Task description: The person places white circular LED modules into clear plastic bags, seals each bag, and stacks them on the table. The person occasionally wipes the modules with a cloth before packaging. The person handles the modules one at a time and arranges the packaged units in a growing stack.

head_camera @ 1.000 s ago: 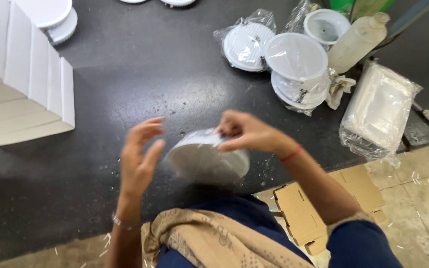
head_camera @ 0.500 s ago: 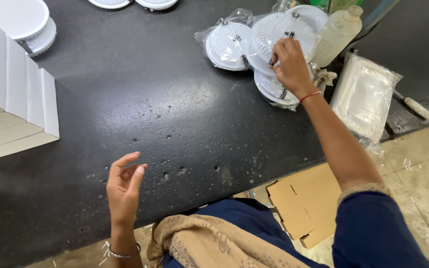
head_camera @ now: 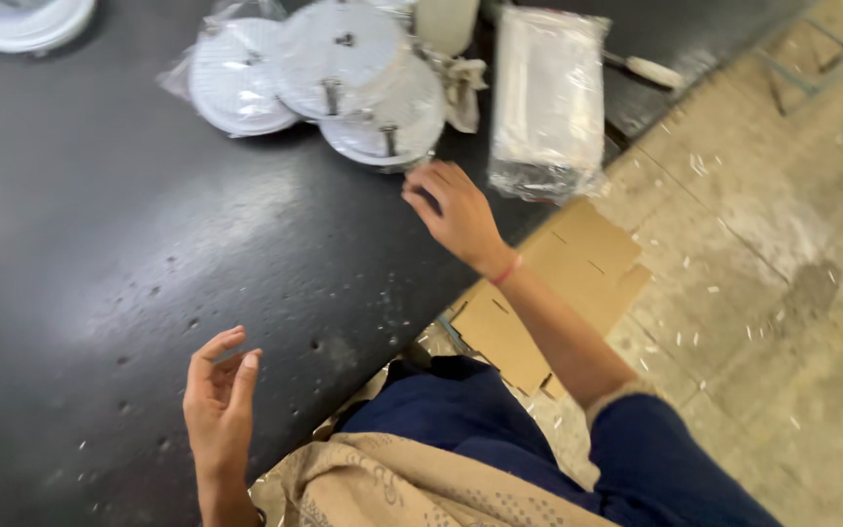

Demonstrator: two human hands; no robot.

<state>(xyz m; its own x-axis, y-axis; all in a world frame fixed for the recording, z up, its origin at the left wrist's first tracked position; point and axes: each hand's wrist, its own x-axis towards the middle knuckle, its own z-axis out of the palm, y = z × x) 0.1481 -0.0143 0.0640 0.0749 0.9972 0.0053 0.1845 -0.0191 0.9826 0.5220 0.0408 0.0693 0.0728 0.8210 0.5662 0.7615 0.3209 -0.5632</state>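
White discs point(head_camera: 343, 83) (some bagged) near right hand point(head_camera: 456, 215)

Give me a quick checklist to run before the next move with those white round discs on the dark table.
1. Right hand empty: ok, open, nothing in it.
2. Left hand empty: ok, open above the dark table.
3. White round discs within reach of the right hand: ok, fingertips lie just below the nearest one.
4. Stack stable: cannot tell, the discs overlap unevenly.
5. Path clear of the clear plastic packet: not ok, it lies close beside the right hand.
6. Table space in front of the left hand: ok, bare.
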